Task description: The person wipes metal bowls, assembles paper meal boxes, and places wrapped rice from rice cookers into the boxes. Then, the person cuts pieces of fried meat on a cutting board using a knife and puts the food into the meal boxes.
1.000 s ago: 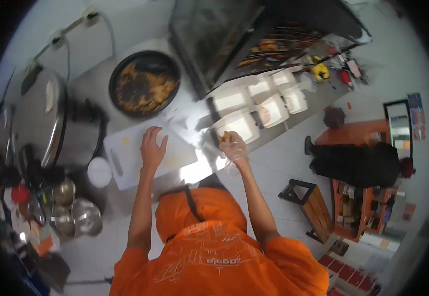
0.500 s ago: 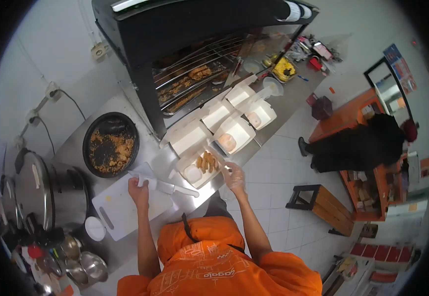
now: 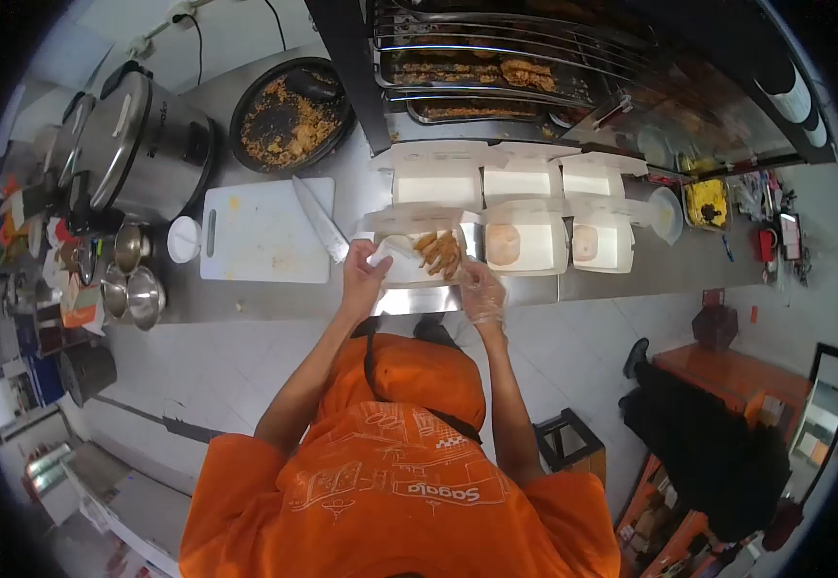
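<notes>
An open paper food box point(image 3: 419, 281) sits at the counter's front edge, with brown fried pieces point(image 3: 439, 252) in its right part. My left hand point(image 3: 365, 281) is at the box's left end, fingers closed on a white paper-like piece point(image 3: 392, 258) that partly covers what lies there. My right hand point(image 3: 483, 295), in a clear plastic glove, grips the box's right edge. A knife point(image 3: 319, 221) lies left of the box, its tip over the white cutting board point(image 3: 266, 252).
Open boxes stand to the right, two holding a round pale item point(image 3: 504, 245). A black pan point(image 3: 291, 114) of crumbs, a large pot point(image 3: 149, 144) and steel bowls point(image 3: 146, 297) are at left. A warming cabinet point(image 3: 515, 46) rises behind; a person in black point(image 3: 708, 433) is at lower right.
My left hand has moved from over the cutting board to the food box with the white piece. My right hand stays at the box's right side. The whole view has turned.
</notes>
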Action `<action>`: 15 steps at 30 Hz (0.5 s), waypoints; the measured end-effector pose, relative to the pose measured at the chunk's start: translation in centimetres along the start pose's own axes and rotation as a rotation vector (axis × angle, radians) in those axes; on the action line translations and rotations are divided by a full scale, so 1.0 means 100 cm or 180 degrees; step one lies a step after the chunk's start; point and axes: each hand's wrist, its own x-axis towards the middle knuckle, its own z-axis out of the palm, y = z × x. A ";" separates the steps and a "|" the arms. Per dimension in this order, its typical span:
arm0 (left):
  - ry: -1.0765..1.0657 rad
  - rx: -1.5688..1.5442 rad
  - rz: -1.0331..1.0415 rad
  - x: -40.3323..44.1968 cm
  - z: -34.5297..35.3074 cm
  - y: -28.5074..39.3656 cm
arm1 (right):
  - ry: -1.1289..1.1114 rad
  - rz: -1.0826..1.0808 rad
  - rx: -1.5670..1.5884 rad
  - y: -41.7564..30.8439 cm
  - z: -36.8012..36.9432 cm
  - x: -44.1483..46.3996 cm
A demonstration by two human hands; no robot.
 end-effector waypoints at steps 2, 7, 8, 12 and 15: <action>-0.0054 0.0377 0.0197 -0.008 0.007 0.002 | -0.0195 0.0010 0.0007 0.005 -0.002 0.001; -0.0352 0.2293 0.0964 -0.016 0.000 -0.004 | -0.0101 -0.0271 0.0155 0.010 -0.004 -0.001; -0.0389 0.2072 0.0931 -0.022 0.002 0.000 | -0.0120 -0.0217 0.0074 0.014 -0.005 -0.004; -0.0392 0.2084 0.1218 -0.015 0.010 0.004 | -0.0061 -0.0219 -0.0057 0.017 -0.010 -0.006; -0.0406 0.2788 0.1324 -0.012 0.005 -0.004 | -0.0107 -0.0137 -0.0108 0.023 -0.018 -0.007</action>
